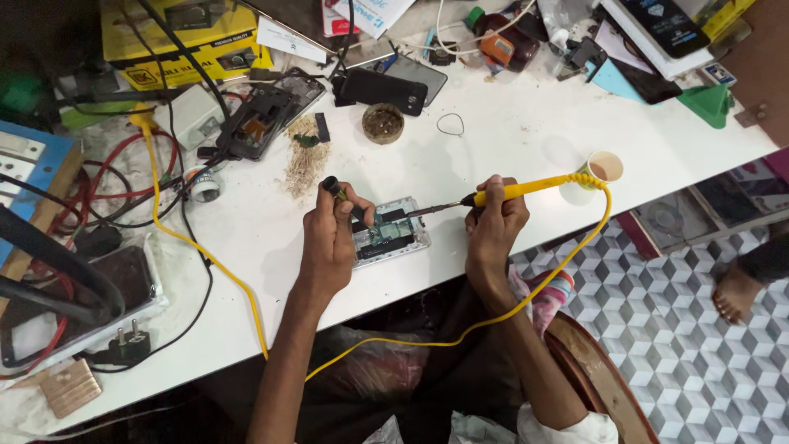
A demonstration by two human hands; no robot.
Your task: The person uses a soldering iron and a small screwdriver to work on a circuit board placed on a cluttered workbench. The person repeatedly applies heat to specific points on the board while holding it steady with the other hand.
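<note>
Opened phone [391, 237] lies flat near the table [509, 140] front edge, circuit board up, between both hands. Left hand [329, 238] grip closed on a dark-handled tool [343, 197], tip at the board to steady it. Right hand [493, 226] fist wrapped round yellow soldering iron [514, 191], tip angled onto the phone's upper edge. Paper cup [596, 175] just beyond.

Single head-worn view, looking steeply down, close over white workbench [509, 140], floor at right
</note>
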